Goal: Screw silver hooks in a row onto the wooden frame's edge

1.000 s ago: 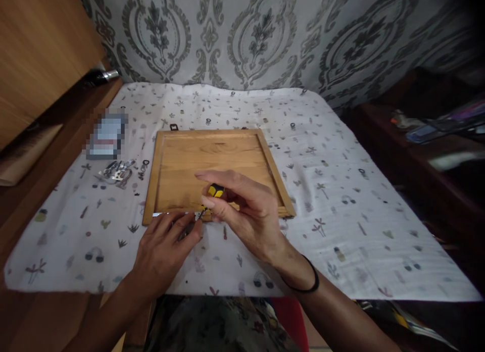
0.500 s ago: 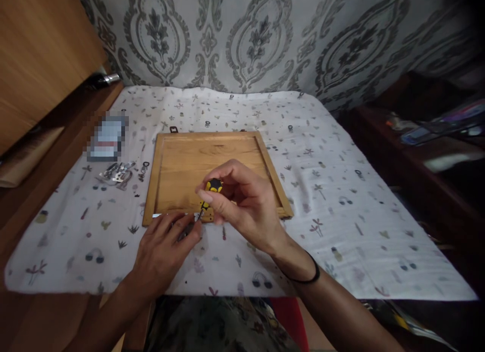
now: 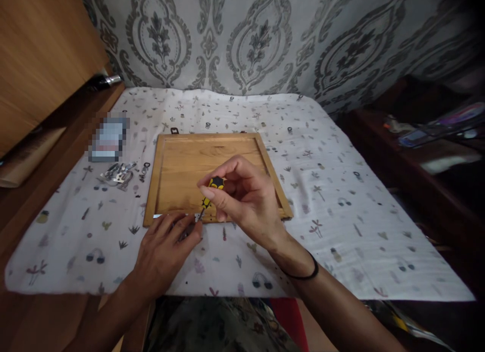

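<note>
A wooden framed panel point(image 3: 189, 172) lies flat on the patterned cloth. My right hand point(image 3: 246, 200) is closed round the yellow and black handle of a screwdriver point(image 3: 216, 184), whose shaft slants down and left to the panel's near edge. At that edge the tip meets a small silver metal piece point(image 3: 198, 217). My left hand point(image 3: 168, 241) rests on the near edge of the frame, fingers bent over the metal; what lies beneath its fingers is mostly hidden.
Left of the panel lies a pile of small metal parts point(image 3: 119, 175), with a blurred-out flat object point(image 3: 109, 140) behind it. A wooden cabinet point(image 3: 45, 49) stands at the left. Assorted items sit on a dark shelf point(image 3: 409, 175) at the right.
My right hand and the screwdriver handle have shifted slightly to the right, and the handle has turned a little. My left hand stays nearly in place.
</note>
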Available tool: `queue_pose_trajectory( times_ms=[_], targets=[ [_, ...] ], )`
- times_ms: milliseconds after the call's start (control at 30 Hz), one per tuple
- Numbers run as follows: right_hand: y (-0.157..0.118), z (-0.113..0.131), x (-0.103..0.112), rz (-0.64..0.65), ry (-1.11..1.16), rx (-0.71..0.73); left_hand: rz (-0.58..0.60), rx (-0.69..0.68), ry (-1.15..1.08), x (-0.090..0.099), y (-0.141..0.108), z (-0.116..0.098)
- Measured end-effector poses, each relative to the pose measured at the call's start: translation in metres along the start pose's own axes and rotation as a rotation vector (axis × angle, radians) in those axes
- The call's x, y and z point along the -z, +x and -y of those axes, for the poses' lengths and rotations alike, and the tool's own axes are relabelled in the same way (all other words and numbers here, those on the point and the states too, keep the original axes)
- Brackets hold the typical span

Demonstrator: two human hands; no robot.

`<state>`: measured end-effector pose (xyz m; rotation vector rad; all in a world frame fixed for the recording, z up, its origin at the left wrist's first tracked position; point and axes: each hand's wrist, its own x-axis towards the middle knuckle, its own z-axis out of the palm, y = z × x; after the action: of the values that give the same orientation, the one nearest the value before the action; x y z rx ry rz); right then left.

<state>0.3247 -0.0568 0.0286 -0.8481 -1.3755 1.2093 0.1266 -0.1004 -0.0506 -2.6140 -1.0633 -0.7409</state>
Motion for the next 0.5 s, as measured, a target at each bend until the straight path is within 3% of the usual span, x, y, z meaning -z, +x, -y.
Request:
queue_pose_trajectory(
  times_ms=[267, 500],
  targets=[
    [-0.0024, 0.0033, 0.0077, 0.081, -0.069, 0.043, 0.015, -0.001, 0.001, 0.0006, 0.0005, -0.0003],
    [0.0011, 0.0010, 0.0015, -0.018, -0.054, 0.036, 0.007, -0.018, 0.007, 0.0006, 0.0003, 0.0013]
  ],
)
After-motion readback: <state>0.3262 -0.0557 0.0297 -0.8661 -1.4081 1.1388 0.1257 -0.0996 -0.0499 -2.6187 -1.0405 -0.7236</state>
